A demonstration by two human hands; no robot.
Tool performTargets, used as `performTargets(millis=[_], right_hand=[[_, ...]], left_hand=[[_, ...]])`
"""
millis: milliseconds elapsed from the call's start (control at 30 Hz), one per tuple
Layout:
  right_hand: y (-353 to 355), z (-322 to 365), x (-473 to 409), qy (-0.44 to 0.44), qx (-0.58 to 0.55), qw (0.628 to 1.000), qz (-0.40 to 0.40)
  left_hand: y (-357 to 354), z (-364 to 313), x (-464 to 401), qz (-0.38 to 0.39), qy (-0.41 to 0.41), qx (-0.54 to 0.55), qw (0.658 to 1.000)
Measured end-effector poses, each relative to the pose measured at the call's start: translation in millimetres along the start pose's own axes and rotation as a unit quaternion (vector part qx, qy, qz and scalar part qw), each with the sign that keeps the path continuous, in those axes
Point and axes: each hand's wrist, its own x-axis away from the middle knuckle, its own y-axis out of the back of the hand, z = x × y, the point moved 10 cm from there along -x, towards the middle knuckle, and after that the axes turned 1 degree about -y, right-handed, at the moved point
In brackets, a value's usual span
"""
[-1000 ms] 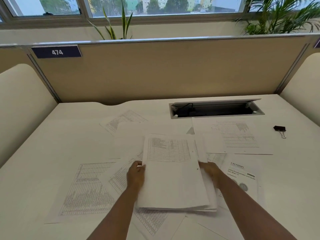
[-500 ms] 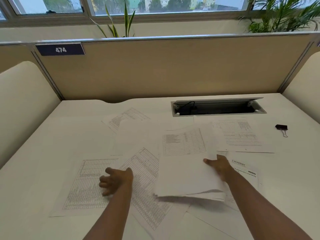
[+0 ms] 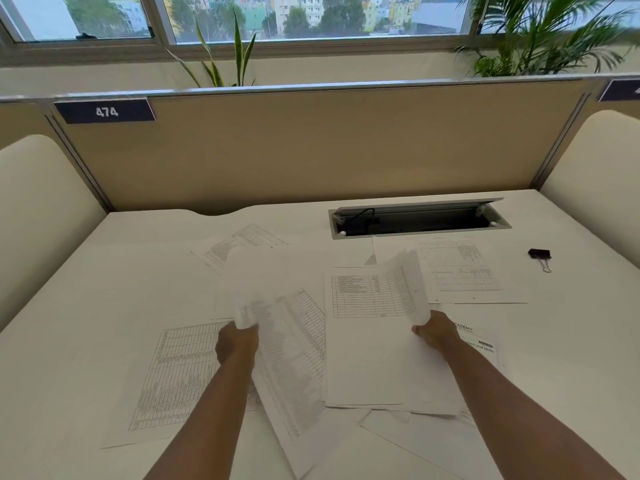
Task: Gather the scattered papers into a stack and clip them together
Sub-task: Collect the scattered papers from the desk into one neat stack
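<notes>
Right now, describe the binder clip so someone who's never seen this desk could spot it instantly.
Start at the open cable tray recessed in the white desk near the back partition, then look right, past the printed sheet lying just in front of the tray. The binder clip sits alone on bare desk near the right edge. It is the only small black item there, with silver wire handles; everything around it is white paper.

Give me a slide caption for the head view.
Left hand lifts a sheet; right hand holds the stack.
</notes>
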Motion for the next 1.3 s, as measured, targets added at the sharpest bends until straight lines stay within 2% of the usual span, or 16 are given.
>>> performTargets(millis=[267,400,500,567,700,767,833,900,1000,1167,1300], right_hand=[[14,5,6,0.021,-0.075,0.993,-0.083],[5,10,11,0.027,-0.081,0.993,-0.080],[-8,17,19,0.031,-0.107,0.992,-0.058],[-17,24,23,0.039,-0.135,0.989,-0.038],[-33,37,26,0.053,-0.195,0.979,0.010],[-40,42,29,0.062,-0.217,0.973,0.041],[-40,49,34,0.073,-0.249,0.963,0.074],[-40,54,40,0.078,-0.275,0.953,0.104],[-32,65,45,0.097,-0.254,0.956,0.114],[-31,71,44,0.116,-0.219,0.960,0.128],[-35,73,49,0.100,-0.275,0.941,0.171]], left_hand=[[62,-141,36,-0.066,-0.238,-0.033,0.968],[77,-196,60,-0.001,-0.307,0.059,0.950],[66,-216,76,0.128,-0.295,0.179,0.930],[54,-222,84,0.197,-0.284,0.213,0.914],[35,-218,86,0.288,-0.248,0.287,0.879],[28,-208,79,0.292,-0.231,0.291,0.881],[21,-189,68,0.273,-0.205,0.267,0.901],[12,-165,56,0.242,-0.172,0.233,0.926],[4,-128,43,0.179,-0.124,0.208,0.954],[-14,-93,32,0.183,-0.056,0.244,0.951],[-19,-87,25,0.176,-0.076,0.230,0.954]])
